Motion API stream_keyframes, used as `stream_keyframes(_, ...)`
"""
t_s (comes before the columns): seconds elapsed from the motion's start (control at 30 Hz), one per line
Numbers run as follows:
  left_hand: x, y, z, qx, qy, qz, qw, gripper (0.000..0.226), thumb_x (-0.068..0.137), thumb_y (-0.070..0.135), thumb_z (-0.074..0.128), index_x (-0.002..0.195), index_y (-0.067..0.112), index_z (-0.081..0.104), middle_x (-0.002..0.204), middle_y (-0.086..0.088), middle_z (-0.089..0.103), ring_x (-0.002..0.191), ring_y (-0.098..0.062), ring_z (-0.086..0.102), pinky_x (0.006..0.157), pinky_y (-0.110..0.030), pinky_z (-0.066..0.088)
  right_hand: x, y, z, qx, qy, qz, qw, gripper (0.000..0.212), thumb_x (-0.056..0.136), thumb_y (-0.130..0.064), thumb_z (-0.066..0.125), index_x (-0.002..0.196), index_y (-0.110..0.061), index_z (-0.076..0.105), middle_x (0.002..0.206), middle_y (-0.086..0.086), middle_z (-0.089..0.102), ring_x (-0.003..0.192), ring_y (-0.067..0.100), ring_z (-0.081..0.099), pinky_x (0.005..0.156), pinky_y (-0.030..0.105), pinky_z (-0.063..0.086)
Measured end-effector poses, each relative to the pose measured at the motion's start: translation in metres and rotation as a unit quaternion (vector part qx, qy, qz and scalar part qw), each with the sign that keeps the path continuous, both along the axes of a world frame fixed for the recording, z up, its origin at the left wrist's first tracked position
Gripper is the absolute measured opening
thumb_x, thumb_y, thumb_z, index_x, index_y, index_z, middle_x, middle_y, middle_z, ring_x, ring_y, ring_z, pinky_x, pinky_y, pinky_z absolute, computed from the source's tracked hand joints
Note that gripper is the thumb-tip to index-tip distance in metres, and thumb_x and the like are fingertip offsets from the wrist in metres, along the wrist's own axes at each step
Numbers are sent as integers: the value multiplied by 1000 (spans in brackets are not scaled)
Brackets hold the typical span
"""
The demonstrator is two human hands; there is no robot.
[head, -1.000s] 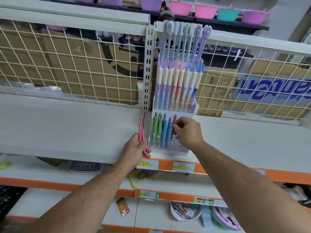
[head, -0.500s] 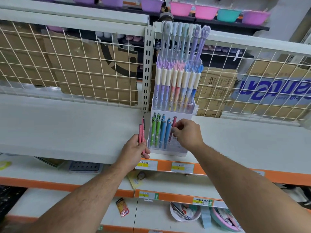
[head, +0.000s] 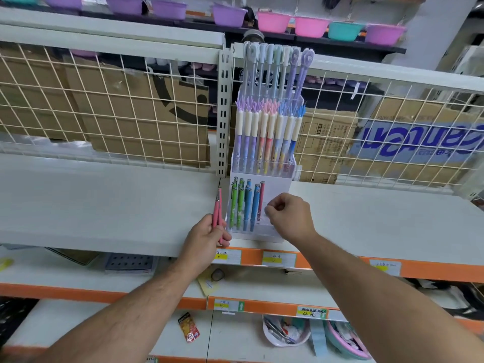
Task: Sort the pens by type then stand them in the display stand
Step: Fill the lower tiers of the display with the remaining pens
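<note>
This is a shop aisle for stationery and household goods. White metal shelves point(head: 104, 205) carry orange edge strips point(head: 340, 265) with price labels point(head: 279, 259). Wire grid panels point(head: 104, 108) back them, with cardboard cartons point(head: 136, 119) behind. Coloured plastic basins point(head: 273, 22) line the top shelf, and a clear display stand point(head: 275, 195) holds rows of pens point(head: 262, 137).

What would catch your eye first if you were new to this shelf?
The tiered clear stand at centre, full of pastel pens. The left hand grips pink pens just left of it, while the right hand curls at its front row. Bright bowls line the top.
</note>
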State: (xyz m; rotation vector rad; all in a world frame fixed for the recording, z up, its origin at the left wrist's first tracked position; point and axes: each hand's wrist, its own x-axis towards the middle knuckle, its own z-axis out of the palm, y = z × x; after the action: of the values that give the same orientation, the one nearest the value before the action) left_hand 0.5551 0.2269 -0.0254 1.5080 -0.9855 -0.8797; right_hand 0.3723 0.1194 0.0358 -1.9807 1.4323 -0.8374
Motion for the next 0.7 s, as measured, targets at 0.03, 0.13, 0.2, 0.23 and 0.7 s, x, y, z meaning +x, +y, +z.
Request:
stream_keyframes(0.03,-3,2,-1,-7,0,-5,1000,17,103,11,46,97,18,61,84,-3,71,74,-17,67,73,-29,55,0,5,0,7,-12,9,1000,11,86,-15,67,76,-19,69,72,-5,70,68,15,67,70,36,59)
stream_keyframes(0.13,-13,7,-1,-25,-3,-19,999,19,103,8,45,97,18,61,84,-2,69,72,-10,64,69,-22,52,6,23,2,53,-55,72,994,17,85,-17,70,68,-20,68,61,-7,66,59,13,62,60,30,54)
stream_keyframes(0.2,-17,8,0,-26,-11,-27,999,20,103,8,45,98,18,61,84,-2,69,73,-11,65,69,-25,53,12,34,6,68,-77,124,987,16,87,-16,73,72,-22,69,62,-7,66,56,10,60,55,25,49)
stream_keyframes(0.23,-18,8,2,-23,-16,-32,999,20,103,8,45,99,18,62,83,-2,69,75,-14,65,71,-29,54,16,38,8,75,-88,144,983,13,87,-17,74,76,-22,71,65,-6,67,57,9,61,53,23,48)
stream_keyframes(0.7,2,-8,8,-26,-29,14,999,24,107,27,40,98,25,62,80,0,67,66,-14,58,61,-28,48,-2,26,26,90,-155,75,981,11,90,-8,74,87,-2,65,70,11,71,60,20,72,53,34,57)
